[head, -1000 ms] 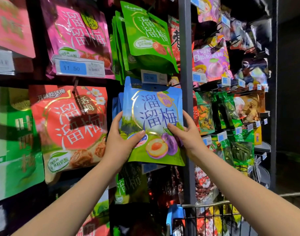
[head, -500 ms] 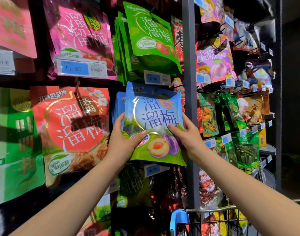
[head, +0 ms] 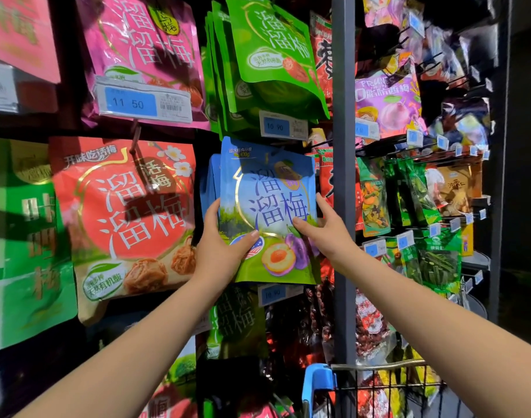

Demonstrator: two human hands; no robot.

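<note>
A blue and green snack pouch [head: 273, 188] with plum pictures hangs at the front of a row of like blue pouches [head: 211, 182] on a store rack. My left hand [head: 220, 251] grips its lower left edge, thumb across the front. My right hand [head: 324, 230] holds its right edge, thumb on the front and fingers behind. The pouch's top sits just under the 10.90 price tag [head: 283, 126].
Green pouches [head: 267, 55] hang above, a pink pouch [head: 143, 49] upper left, a large red pouch [head: 122, 218] at left. A grey upright post [head: 344, 146] stands just right of my right hand. A wire cart with blue handle [head: 317, 378] is below.
Both hands have carried the blue pouch slightly up and back toward the rack, so that it now sits flatter against the pouches behind it.
</note>
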